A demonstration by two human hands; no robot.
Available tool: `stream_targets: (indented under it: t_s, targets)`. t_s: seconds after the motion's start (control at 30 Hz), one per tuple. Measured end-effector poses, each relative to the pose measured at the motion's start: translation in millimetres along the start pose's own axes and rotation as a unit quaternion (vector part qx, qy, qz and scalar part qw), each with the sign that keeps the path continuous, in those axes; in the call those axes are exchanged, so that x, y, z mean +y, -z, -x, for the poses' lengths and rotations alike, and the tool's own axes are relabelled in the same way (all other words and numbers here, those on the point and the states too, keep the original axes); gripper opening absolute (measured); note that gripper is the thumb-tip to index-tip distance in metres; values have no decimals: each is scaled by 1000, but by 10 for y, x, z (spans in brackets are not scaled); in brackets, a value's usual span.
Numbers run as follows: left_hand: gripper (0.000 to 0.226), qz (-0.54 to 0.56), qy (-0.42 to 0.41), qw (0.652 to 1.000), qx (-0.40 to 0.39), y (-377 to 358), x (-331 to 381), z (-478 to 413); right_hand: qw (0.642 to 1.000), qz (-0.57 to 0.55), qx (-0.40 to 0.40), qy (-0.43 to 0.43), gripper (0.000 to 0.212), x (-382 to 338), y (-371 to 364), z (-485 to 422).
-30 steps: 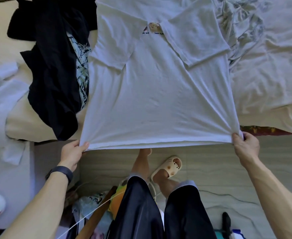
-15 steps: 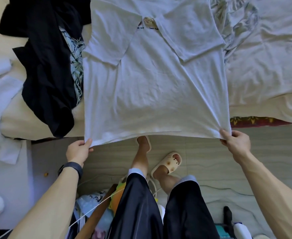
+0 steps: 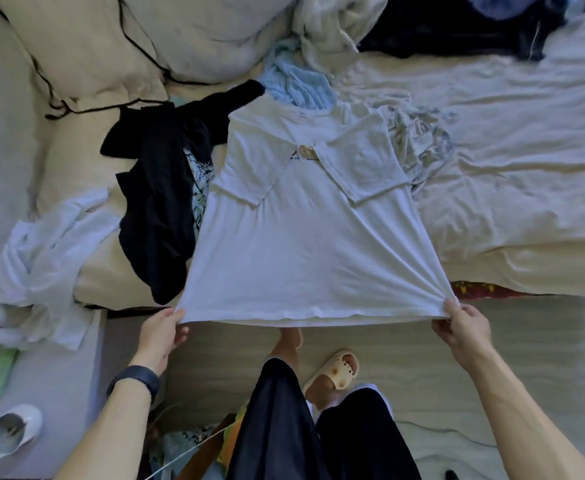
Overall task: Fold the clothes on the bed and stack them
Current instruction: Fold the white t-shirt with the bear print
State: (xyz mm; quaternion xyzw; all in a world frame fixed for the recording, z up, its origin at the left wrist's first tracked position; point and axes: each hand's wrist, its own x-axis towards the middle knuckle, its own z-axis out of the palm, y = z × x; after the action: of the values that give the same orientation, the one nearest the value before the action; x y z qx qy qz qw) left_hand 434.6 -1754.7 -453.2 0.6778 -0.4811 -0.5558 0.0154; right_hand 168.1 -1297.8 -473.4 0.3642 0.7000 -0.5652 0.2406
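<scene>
The left hand [image 3: 161, 332] and right hand [image 3: 464, 332] each pinch a bottom corner of the white shirt [image 3: 305, 244], fingers [image 3: 181, 333] partly hidden under the hem. The shirt is stretched off the bed [image 3: 512, 174], and its folded-in sleeves cover most of the chest print.

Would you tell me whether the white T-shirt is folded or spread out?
Partly folded: the T-shirt has both sleeves turned in, but its body is stretched out, hem pinched by left hand and right hand.

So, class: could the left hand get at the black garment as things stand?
Probably yes: the black garment lies uncovered just beyond the left hand, though that hand pinches the hem of the white T-shirt.
</scene>
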Motion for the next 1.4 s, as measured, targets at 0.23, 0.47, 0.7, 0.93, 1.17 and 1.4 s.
stream_targets:
  t_s: [0.23, 0.47, 0.7, 0.93, 1.17, 1.4]
  targets:
    - [19, 51, -47, 997, 37, 267, 234, 631, 992, -75, 77, 60, 14, -603, 94, 622]
    - [25, 30, -24, 999, 8, 523, -63, 854, 994, -62, 87, 32, 27, -348, 433, 826]
    - [30, -20, -81, 994, -73, 430, 621, 716, 987, -154, -42, 13, 35, -922, 128, 640]
    - [10, -225, -243, 943, -42, -55, 1797, 72, 993, -39, -48, 100, 14, -1664, -568, -143]
    - [9, -144, -187, 969, -73, -1037, 2571, -1188, 975, 147, 35, 164, 14, -2107, -1417, -1203]
    - [29, -128, -191, 973, 9, -1805, 2568, -2194, 950, 229, 94, 189, 28, -2192, -2067, -2091]
